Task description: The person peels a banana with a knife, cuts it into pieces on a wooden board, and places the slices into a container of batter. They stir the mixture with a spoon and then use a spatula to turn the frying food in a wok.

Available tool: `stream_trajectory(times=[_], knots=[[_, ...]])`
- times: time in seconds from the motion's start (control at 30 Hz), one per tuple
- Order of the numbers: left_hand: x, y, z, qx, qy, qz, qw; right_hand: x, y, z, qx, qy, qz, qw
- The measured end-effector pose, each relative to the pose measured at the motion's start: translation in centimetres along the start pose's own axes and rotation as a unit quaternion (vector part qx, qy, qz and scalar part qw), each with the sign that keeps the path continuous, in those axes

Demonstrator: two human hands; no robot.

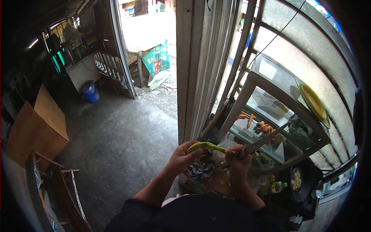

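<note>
Banana (209,145), lower centre of frame: we note left grip (184,154) clasping one end, right grip (238,164) grasping knife (263,143).

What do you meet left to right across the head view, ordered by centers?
Angular brown plywood panel → blue plastic bucket → green printed banner → bare left hand → curved yellow-green banana-like fruit → bare right hand → long gray metal knife → round yellow plate.
</note>
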State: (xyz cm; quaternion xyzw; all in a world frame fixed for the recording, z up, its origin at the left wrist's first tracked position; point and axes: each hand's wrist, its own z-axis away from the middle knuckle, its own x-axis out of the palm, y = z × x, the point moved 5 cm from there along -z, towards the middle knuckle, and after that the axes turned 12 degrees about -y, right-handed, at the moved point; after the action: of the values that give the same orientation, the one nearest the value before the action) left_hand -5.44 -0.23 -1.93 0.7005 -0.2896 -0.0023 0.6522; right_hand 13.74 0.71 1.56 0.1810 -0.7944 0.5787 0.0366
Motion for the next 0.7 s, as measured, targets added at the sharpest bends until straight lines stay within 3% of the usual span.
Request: stream_trajectory(times=[0.07,0.37,0.5,0.57,0.67,0.7], knots=[[0.1,-0.1,-0.1,0.006,0.029,0.075,0.997,0.4,-0.2,0.0,-0.018,-0.012,-0.003,1.000],[0.2,-0.4,-0.5,0.034,0.040,0.154,0.987,0.7,-0.2,0.1,-0.021,-0.039,0.021,0.999],[0.0,-0.4,-0.5,0.036,0.036,0.153,0.987,0.5,-0.4,0.1,-0.017,-0.034,0.020,0.999],[-0.1,0.0,-0.4,0.037,0.055,0.030,0.997,-0.1,-0.7,0.0,-0.027,-0.038,0.033,0.998],[-2.1,0.4,0.9,0.061,0.043,-0.033,0.997,-1.7,-1.8,-0.3,-0.029,-0.018,-0.006,0.999],[-6.3,0.5,1.6,0.120,0.086,0.078,0.986,-3.8,-3.4,-0.8,-0.060,0.034,-0.019,0.997]])
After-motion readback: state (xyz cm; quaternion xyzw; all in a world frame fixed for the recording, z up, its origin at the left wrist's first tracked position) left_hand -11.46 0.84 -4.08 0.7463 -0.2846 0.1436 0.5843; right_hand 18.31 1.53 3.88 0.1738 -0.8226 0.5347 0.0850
